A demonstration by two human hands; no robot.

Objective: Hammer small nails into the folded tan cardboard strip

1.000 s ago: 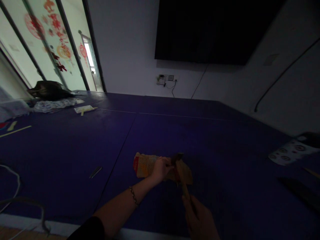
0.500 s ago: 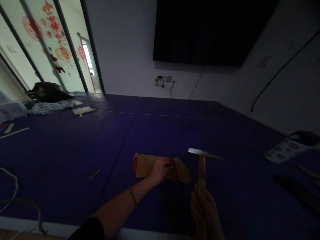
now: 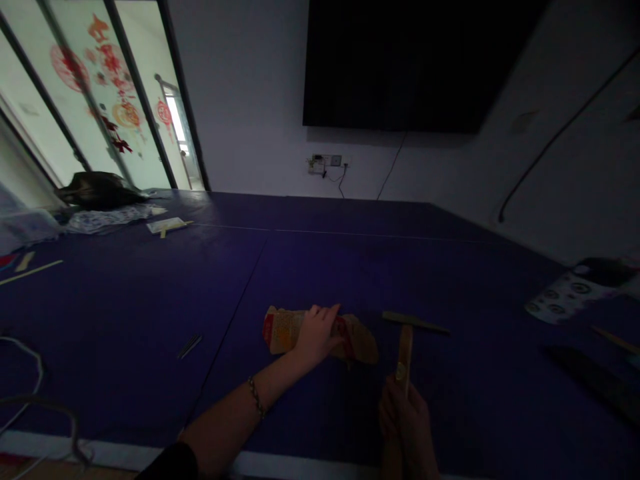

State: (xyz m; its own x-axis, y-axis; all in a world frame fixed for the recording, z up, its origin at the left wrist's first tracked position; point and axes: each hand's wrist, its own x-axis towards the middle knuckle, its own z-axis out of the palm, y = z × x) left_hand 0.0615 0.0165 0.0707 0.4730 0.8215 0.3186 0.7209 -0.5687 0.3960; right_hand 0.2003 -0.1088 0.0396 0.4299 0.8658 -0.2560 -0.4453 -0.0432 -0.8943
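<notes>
A brown piece of printed packaging [image 3: 281,331], with red and orange patches, lies on the dark blue tabletop [image 3: 320,267]. My left hand [image 3: 316,337] rests across its middle, with thumb and fingers apart; nothing shows between them, and the palm side is hidden. To the right, my right hand [image 3: 405,407] is closed around the wooden handle of a hammer [image 3: 406,337]. Its narrow metal head is raised at the top, to the right of the packaging and apart from it.
Several thin metal rods [image 3: 190,346] lie left of the packaging. Far right are a patterned cylindrical container [image 3: 560,297] and a long dark object [image 3: 590,377]. A pale cable [image 3: 37,373] loops at the left edge. A black bag [image 3: 100,189] sits at the back left.
My left hand's fingers have spread, and the small dark thing they pinched no longer shows. The hammer head has tilted and dropped slightly.
</notes>
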